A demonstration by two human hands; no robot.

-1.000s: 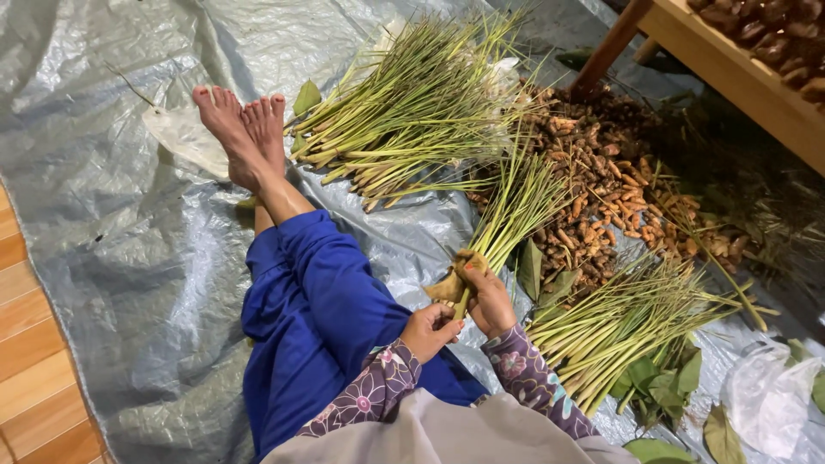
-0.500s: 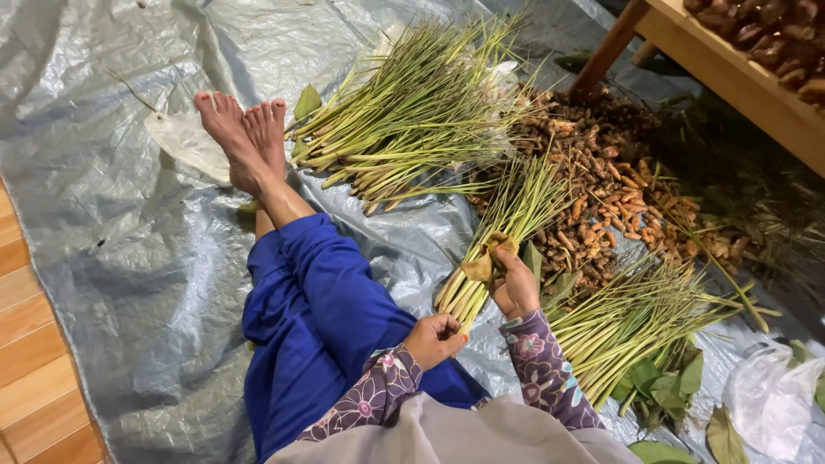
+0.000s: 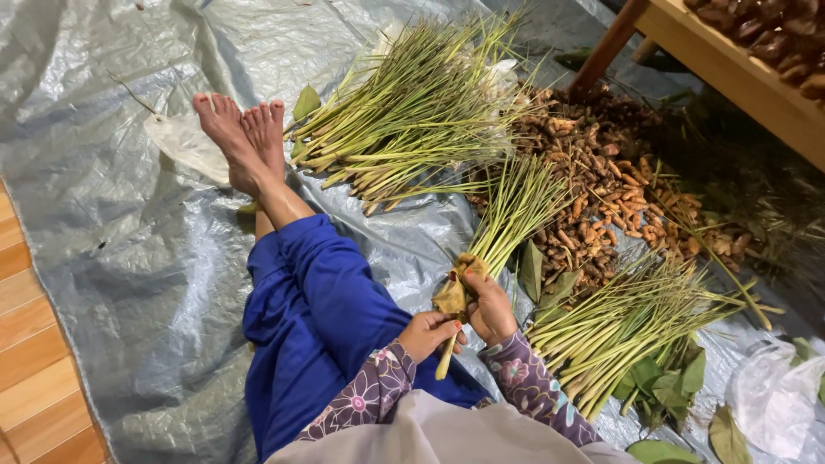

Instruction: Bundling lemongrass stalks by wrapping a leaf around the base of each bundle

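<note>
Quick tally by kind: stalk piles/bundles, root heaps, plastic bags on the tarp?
Green lemongrass stalk piles: 2 (large, small)
Held green stalk bundle: 1, both left hand and right hand on it
Brown root heap: 1
White plastic bag: 1
Total: 5

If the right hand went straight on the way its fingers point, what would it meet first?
Probably the left hand: the right hand, gripping the stalk bundle, points its fingers left toward it, though depth is unclear.

A crinkled grey plastic tarp (image 3: 129,258) covers most of the floor and catches a soft sheen from light overhead. At the left edge, bare wooden floorboards (image 3: 34,361) of a warm orange-brown show beside it. In the upper right stands a wooden table (image 3: 730,69) on a dark slanting leg (image 3: 606,47), with shadow beneath it.
</note>
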